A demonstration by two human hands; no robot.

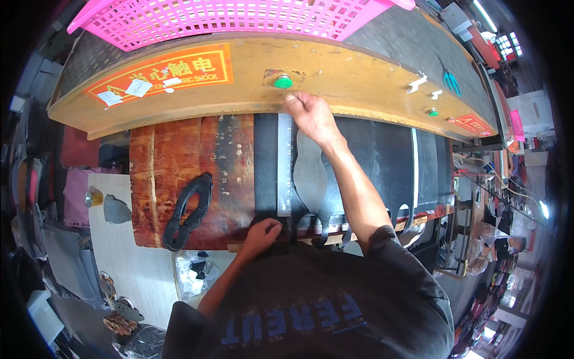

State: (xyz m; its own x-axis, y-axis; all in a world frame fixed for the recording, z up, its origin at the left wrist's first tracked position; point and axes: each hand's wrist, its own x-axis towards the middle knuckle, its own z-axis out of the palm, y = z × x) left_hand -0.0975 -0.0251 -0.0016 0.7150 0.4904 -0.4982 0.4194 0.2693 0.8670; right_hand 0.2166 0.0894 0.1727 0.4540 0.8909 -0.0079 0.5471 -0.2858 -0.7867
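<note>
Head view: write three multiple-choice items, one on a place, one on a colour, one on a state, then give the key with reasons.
1. Where does the black cutting die lie?
A. on the wooden block, left of the black sheet
B. inside the basket
C. on the floor

2. What colour is the basket at the top?
A. blue
B. pink
C. white

3. What is the left hand doing?
A. hanging free in the air
B. gripping the basket
C. pressing on the near edge of the black sheet

Key:
1 A, the die rests on the reddish wooden block, clear of the sheet.
2 B, its lattice is bright pink.
3 C, the fingers are curled down on the sheet's near edge, while the right hand reaches to the far edge below the green button.
</note>
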